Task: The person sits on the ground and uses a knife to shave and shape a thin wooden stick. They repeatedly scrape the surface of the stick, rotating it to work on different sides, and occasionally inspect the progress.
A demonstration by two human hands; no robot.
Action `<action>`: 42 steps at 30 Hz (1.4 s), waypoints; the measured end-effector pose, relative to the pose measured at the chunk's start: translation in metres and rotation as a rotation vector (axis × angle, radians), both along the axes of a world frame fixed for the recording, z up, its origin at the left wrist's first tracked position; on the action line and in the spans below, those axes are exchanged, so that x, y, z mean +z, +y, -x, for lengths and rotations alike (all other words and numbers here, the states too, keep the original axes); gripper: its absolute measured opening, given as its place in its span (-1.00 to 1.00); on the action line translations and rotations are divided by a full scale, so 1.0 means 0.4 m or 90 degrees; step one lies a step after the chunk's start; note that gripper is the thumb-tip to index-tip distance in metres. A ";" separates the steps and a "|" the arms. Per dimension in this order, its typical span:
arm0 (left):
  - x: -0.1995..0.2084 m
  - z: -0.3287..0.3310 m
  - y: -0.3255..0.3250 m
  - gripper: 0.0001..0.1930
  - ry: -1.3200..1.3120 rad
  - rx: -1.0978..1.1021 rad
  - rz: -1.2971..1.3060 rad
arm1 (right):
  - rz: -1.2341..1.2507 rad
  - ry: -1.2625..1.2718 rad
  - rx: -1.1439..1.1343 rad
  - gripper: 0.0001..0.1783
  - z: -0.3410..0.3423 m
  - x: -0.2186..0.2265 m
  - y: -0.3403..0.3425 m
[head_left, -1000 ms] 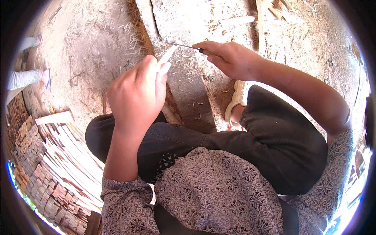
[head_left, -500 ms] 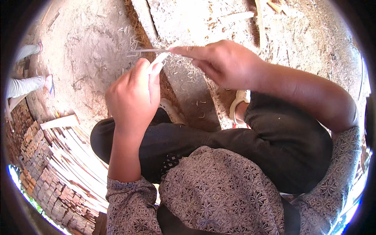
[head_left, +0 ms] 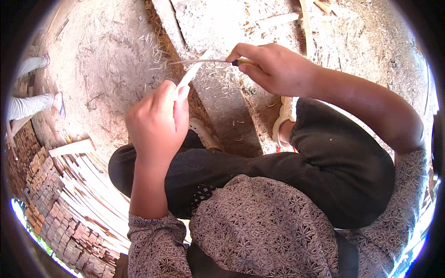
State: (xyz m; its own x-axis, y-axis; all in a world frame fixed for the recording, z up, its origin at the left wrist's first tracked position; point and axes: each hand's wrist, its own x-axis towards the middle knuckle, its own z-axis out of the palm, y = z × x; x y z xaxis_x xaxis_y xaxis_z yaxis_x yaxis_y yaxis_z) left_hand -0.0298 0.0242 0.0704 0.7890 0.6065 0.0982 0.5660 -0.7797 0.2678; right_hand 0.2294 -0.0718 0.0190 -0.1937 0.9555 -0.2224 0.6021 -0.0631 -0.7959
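My left hand (head_left: 156,121) is closed around a pale strip of wood (head_left: 193,74), which sticks up past the thumb and leans to the right. In my right hand (head_left: 278,69) is the handle of a knife (head_left: 208,60), fingers wrapped round it. The knife's thin blade points left and crosses the strip near its upper end. My palm hides most of the handle; only its dark front and a yellowish part show. The lower end of the strip is hidden inside my left fist.
A dark plank (head_left: 227,109) lies on the dirt floor between my feet, with shavings scattered about. Stacked cut wood (head_left: 60,222) and long pale strips (head_left: 90,185) fill the lower left. Another person's legs (head_left: 34,103) show at the far left.
My right hand has turned and shifted slightly right, drawing the knife back so its handle shows. More of the wood strip is visible. My left hand has barely moved.
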 end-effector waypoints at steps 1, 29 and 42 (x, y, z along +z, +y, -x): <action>0.004 0.005 -0.004 -0.75 0.013 -0.013 -0.002 | 0.027 0.022 0.004 -0.76 0.002 0.016 0.000; -0.051 -0.009 -0.054 -0.69 -0.102 -0.177 0.067 | 0.192 -0.034 0.040 -0.74 -0.018 0.109 -0.013; -0.063 -0.017 -0.040 -0.70 -0.158 -0.207 0.105 | 0.233 -0.129 0.022 -0.71 -0.026 -0.059 0.097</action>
State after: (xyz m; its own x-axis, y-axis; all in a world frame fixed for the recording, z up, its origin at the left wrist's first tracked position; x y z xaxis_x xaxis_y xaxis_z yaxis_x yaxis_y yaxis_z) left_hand -0.0228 0.0080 0.0453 0.9058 0.3547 0.2317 0.2013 -0.8415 0.5013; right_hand 0.2400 -0.0330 -0.0048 -0.1414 0.8001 -0.5829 0.7507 -0.2972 -0.5901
